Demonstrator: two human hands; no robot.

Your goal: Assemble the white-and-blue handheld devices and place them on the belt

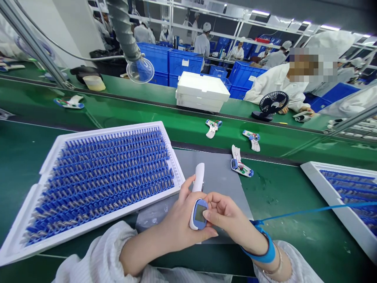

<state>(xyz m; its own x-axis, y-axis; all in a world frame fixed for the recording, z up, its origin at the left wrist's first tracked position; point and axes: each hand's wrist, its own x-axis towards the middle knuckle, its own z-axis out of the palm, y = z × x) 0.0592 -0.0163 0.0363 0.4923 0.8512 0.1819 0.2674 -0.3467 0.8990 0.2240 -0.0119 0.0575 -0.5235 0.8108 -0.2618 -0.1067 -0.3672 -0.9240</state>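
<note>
Bench: dark green top (pixel 279 192), smooth, a few pale specks; grey mat (pixel 226 173) under the hands.
Strip: glossy green band (pixel 135 114) running lengthwise behind the bench, w/ 3 white-and-blue half-shells, (pixel 213 127), (pixel 252 140) & (pixel 70 103), on it; a 4th half-shell (pixel 241 165) partly over the mat's R edge. Boards & wires exposed.
Far ledge: white foam box (pixel 202 92), black fan (pixel 273 104), co-worker (pixel 268 86) in white behind.
Room: blue crates (pixel 185 65), more ppl in white, metal frames; ribbed grey duct (pixel 123 31) ending in clear plastic cup (pixel 141 70).
L tray: white foam rim (pixel 29 206), dense rows of small blue pcs (pixel 108 169) w/ grey metallic-looking tips.
R tray: white foam rim (pixel 330 194), similar blue rows, cut off by frame edge.
Device: white curved handle, rounded blue face, grey rect. screen; handheld device (pixel 198 216) is above the mat, btwn both hands.
L hand: left hand (pixel 181 214) wrapped round device, fingers closed on it.
R hand: right hand (pixel 224 212) fingers bent, narrow, thumb at screen's edge.
R wrist: matte blue strap (pixel 266 251) w/ blue cord, thin bracelet.
Sleeves: white, finely ribbed cloth (pixel 97 251).
</note>
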